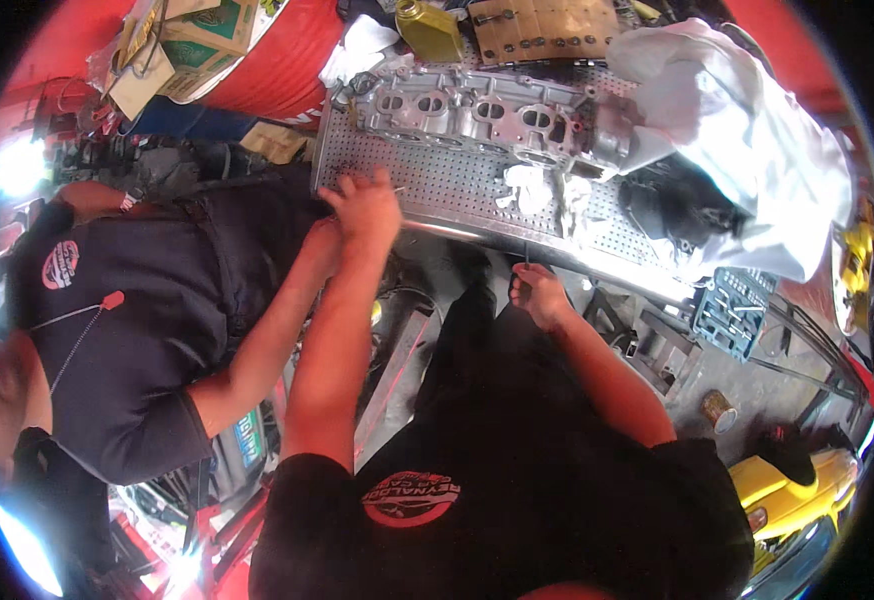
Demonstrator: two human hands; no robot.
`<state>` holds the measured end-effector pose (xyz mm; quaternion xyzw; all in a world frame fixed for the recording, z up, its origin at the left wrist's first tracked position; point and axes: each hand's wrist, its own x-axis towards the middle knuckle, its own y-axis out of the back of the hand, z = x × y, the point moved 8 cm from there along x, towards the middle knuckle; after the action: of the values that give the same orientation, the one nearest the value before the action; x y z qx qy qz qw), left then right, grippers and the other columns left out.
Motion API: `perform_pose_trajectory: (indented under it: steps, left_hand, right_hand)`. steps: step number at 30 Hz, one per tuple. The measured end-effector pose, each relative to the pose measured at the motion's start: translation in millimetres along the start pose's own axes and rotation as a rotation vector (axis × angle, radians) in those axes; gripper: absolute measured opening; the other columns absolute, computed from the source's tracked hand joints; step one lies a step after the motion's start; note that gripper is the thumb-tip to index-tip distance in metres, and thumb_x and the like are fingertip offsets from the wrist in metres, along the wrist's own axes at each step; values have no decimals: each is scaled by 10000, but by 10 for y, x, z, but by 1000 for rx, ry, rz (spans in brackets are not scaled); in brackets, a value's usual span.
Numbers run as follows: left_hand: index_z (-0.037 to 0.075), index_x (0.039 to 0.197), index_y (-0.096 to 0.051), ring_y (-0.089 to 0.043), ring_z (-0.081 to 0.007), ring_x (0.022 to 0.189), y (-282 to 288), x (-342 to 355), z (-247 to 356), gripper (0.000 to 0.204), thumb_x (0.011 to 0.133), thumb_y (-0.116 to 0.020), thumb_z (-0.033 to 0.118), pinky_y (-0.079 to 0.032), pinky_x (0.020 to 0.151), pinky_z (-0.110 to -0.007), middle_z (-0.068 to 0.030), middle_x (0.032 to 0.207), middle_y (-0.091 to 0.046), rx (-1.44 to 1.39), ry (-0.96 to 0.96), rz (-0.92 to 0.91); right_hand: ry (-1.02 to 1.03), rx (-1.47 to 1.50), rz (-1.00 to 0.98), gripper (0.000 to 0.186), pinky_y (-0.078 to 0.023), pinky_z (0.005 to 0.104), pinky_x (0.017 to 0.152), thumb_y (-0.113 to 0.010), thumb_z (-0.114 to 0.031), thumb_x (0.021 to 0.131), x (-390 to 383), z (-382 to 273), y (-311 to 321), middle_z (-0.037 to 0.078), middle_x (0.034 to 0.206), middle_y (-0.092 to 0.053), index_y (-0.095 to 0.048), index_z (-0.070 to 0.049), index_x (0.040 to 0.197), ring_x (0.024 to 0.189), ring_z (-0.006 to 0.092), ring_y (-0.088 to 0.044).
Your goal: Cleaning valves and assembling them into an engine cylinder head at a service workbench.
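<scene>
My left hand (367, 208) is over the near left edge of a perforated metal bench top (447, 195), its fingers spread. A small thin light piece (400, 188) shows by its fingertips; whether they touch it I cannot tell. My right hand (540, 295) is closed just below the bench's front edge, with a thin dark rod (527, 252) sticking up from it; most of the rod is hidden. A grey metal cylinder head (492, 115) lies across the back of the bench. Crumpled white rags (527, 190) lie in front of it.
At my left stands a co-worker (127, 350), a forearm (257, 340) reaching close beside mine. A white cloth (727, 120) and a dark bundle (682, 200) cover the bench's right end. Behind are a yellow-green jug (429, 32) and cardboard (542, 28). A teal tool case (732, 310) is at right.
</scene>
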<state>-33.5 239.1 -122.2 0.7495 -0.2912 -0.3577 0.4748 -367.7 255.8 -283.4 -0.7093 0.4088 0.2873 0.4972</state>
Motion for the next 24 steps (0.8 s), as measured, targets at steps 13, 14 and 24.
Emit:
perform_pose_trajectory:
  steps: [13,14,24]
  left_hand:
    - [115,1129,-693,-645,-375,1152,-270,66,-637,284,928,-507,191,-452,947,-624,-177,1194,-687,-144,117,-328]
    - [114,1103,-709,-660,-381,1115,-265,41,-660,281,929,-504,196,-484,924,-574,-178,1132,-704,-228,136,-325]
    - [-12,1019,-738,-697,-390,1030,-135,276,-889,280,878,-520,96,-554,820,-527,-228,1042,-721,-341,32,-123]
  right_hand:
    - [-2,-168,-190,118,-522,328,641,-574,-187,977,619,41,-407,23,800,-605,-606,-95,1044,687,162,-607]
    - [34,-174,-170,130,-510,319,633,-579,-196,975,677,48,-335,19,791,-604,-617,-96,1049,682,157,-601]
    - [13,-136,-90,210,-495,329,598,-639,-258,961,780,201,-672,5,775,-580,-617,-89,1082,675,139,-592]
